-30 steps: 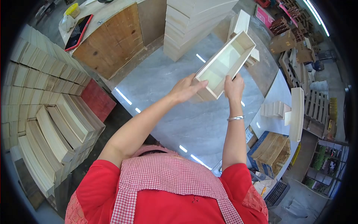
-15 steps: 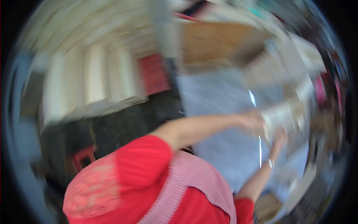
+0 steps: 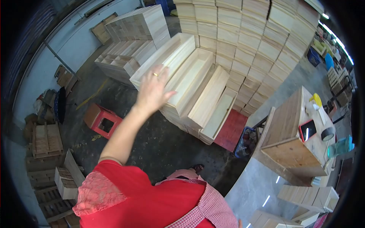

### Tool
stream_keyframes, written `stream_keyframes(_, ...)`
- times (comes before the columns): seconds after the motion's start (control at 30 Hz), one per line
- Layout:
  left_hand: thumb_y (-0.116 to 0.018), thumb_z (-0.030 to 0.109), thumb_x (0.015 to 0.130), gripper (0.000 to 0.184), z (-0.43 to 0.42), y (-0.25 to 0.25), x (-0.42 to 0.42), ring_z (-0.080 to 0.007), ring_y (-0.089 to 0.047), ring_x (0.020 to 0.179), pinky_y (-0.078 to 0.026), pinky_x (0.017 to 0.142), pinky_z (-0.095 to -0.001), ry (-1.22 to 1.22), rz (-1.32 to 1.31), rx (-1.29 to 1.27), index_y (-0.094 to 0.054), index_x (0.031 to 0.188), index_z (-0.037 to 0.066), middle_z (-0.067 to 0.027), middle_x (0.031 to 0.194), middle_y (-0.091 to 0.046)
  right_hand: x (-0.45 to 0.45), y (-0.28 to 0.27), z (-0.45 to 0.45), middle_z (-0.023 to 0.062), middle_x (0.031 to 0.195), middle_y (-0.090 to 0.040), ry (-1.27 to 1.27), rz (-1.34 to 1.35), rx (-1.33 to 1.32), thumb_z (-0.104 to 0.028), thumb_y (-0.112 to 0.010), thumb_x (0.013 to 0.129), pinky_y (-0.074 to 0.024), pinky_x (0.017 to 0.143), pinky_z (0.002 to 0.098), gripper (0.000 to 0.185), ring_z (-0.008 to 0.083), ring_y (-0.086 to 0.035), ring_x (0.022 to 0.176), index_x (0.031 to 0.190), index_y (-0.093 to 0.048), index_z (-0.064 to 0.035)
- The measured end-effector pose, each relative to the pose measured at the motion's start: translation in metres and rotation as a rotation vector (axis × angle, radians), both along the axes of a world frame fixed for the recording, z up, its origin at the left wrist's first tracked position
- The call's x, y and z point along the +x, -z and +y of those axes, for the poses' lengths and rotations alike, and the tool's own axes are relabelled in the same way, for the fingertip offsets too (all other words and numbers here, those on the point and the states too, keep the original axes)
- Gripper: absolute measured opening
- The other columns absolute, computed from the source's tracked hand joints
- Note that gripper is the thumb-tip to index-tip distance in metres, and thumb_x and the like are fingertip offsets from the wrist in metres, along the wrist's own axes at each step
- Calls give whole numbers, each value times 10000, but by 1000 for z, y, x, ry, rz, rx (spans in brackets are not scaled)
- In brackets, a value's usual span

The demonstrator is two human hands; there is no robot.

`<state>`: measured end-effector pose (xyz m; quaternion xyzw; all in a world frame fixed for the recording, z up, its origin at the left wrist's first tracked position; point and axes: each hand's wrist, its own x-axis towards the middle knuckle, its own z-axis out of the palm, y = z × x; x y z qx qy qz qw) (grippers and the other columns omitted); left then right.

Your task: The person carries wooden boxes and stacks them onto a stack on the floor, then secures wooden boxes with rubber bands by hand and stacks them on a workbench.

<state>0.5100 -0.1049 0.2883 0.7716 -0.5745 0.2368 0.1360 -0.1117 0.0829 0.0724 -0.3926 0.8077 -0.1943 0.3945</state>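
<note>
My left hand (image 3: 153, 89) reaches out over the near ends of the wooden drawer boxes, thumb apart and fingers stretched, a ring on one finger. Nothing is held in it. Beneath and beside it lie a long open-topped wooden drawer box (image 3: 190, 78) and another pale box (image 3: 163, 57) further left. Whether the fingertips touch the wood I cannot tell. To the right, a box lies turned on its side (image 3: 210, 95), and beyond it is an open box (image 3: 222, 114). Only a sliver of skin, apparently my right hand (image 3: 240, 223), shows at the bottom edge; its fingers are hidden.
A tall wall of stacked wooden boxes (image 3: 243, 41) rises behind. On the floor are a red stool (image 3: 102, 121) and a blue basket (image 3: 245, 142). At right, a grey worktable (image 3: 247, 186) carries drawer boxes (image 3: 308, 197) and a wooden cabinet (image 3: 291, 152) with a phone (image 3: 307, 130).
The view has swung left from the worktable. Earlier both hands were at a pale wooden piece there; now my left hand is over the stacked drawer boxes and my right is almost out of view.
</note>
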Motion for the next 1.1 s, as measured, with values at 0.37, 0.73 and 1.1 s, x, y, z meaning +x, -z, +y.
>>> stream_keyframes(0.37,-708,365,760,355,31,-4,124,-331,-609,846,-245,1115,-496,33,501,247,-697,874,28,-162,727,-636,181,-74,-156,77,777,-621,-330,-400,-292,-23,-459,956,-462,541,238,228,118,-564,607,1071,-650,27)
stream_keyframes(0.73,-751,153,733,218,67,-132,-60,-101,-639,621,-498,583,-261,607,1036,177,-693,822,-39,-84,682,-676,230,-230,-200,147,1002,-639,-778,-96,-1298,-105,-827,674,-498,757,373,489,308,-613,867,1111,-628,-9)
stream_keyframes(1.1,-690,342,869,335,-63,50,-209,-78,-572,664,-464,573,-261,580,1355,1026,-737,882,10,1,757,-659,199,-139,-170,59,700,-532,-752,-342,-764,-196,-794,776,-441,584,298,297,151,-521,630,897,-565,-49)
